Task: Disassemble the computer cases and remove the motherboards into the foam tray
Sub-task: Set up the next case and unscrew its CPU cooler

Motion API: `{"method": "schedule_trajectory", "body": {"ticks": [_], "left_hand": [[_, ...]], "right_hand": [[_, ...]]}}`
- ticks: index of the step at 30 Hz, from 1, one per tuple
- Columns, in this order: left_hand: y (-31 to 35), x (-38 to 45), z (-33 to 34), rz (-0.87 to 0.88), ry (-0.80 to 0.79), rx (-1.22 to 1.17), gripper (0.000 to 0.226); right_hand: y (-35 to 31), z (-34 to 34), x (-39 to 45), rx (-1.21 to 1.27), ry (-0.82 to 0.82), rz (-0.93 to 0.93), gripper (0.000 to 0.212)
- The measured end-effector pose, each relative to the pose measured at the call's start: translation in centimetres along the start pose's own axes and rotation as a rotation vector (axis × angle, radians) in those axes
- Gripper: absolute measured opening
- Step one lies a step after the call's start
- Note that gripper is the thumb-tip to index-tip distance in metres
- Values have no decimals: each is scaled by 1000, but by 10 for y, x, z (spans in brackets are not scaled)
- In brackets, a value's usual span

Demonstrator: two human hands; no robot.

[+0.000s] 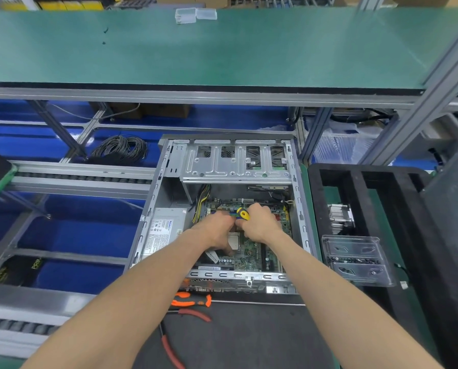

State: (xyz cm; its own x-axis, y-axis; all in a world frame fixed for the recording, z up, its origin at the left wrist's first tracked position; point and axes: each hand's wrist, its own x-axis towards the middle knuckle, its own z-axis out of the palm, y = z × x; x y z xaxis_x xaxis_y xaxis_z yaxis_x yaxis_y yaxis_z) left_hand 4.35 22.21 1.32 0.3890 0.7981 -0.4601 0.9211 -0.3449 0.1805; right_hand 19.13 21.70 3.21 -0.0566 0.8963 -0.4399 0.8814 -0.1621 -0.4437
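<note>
The right hand [260, 222] curls tight around a yellow screwdriver [242, 214], and its handle pokes up out of the fist. The left hand [217, 230] sits right next to it, fingers bent down onto the green motherboard [252, 255]; whether it is holding anything cannot be told. Both hands are deep inside the open computer case [166, 166]. The motherboard lies flat on the case floor, with a grey power box [164, 230] on its left. To the right of the case is a black foam tray [377, 182] with a clear plastic box [355, 259] on it. Orange pliers [193, 300] lie in front of the case.
</note>
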Motion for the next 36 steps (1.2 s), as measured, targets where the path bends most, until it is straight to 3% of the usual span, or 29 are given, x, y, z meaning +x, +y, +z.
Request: {"method": "schedule_trajectory", "body": {"ticks": [4,8,13,27,36], "left_hand": [[1,-2,-2,-3,13,28,69],[4,-6,-1,-37,36,22,58],[11,-6,0,-250,44,-144,59],[39,0,-9,-592,34,-263,49],[50,11,-9,-732,87,-277,69]], "right_hand": [[0,-1,-1,54,-15,9,32],[-2,-3,-5,152,-28,42,13],[-2,-7,-4,306,79,115,16],[1,-1,-2,254,146,138,10],[0,-1,-2,264,134,135,9]]}}
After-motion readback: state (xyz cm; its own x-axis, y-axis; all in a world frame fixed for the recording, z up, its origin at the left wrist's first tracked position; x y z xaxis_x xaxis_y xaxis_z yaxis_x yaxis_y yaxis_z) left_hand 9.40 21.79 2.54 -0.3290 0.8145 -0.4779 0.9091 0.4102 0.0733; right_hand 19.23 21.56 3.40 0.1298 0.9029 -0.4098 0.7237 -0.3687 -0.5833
